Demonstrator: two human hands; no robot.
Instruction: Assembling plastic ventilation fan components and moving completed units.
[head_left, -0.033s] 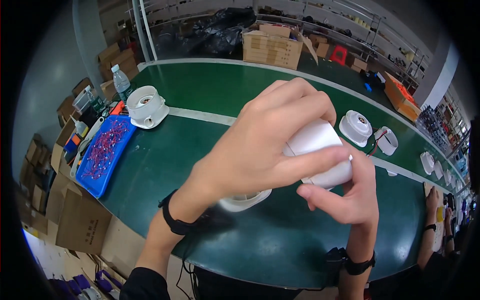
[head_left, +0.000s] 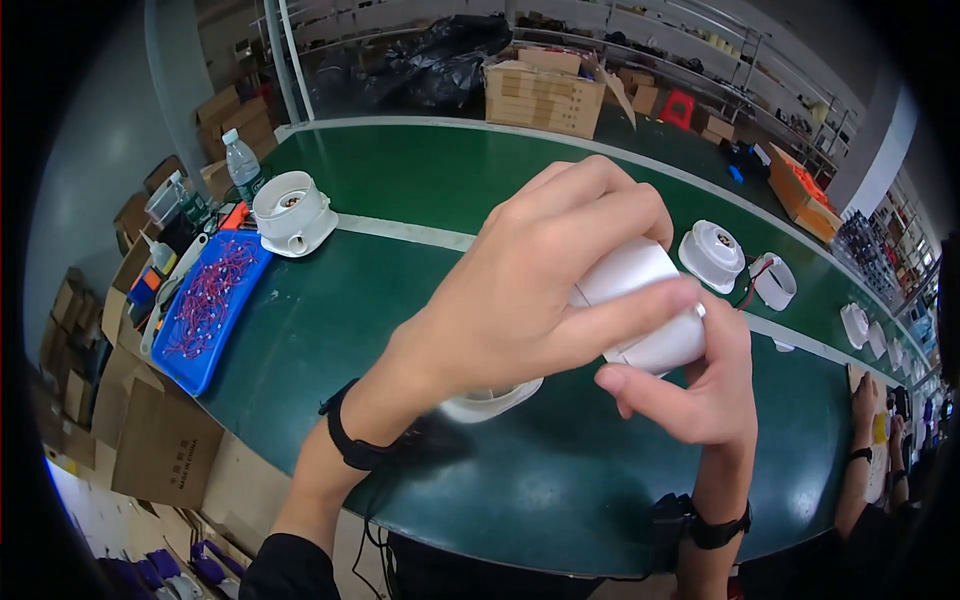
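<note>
My left hand curls over the top of a white plastic round housing, its thumb laid across the front. From below and the right, my right hand grips the same housing between thumb and fingers. Much of the part and several fingertips are hidden behind my left hand. Below my left hand, a white round base rests on the green table, partly covered by the wrist and palm.
At the left are a white housing, a blue tray of red wires and a bottle. Farther right sit a white housing and a white ring with wires. Another person's hand is at the right edge.
My left thumb has shifted slightly upward across the housing. Otherwise both hands keep their hold and the table things stay in place.
</note>
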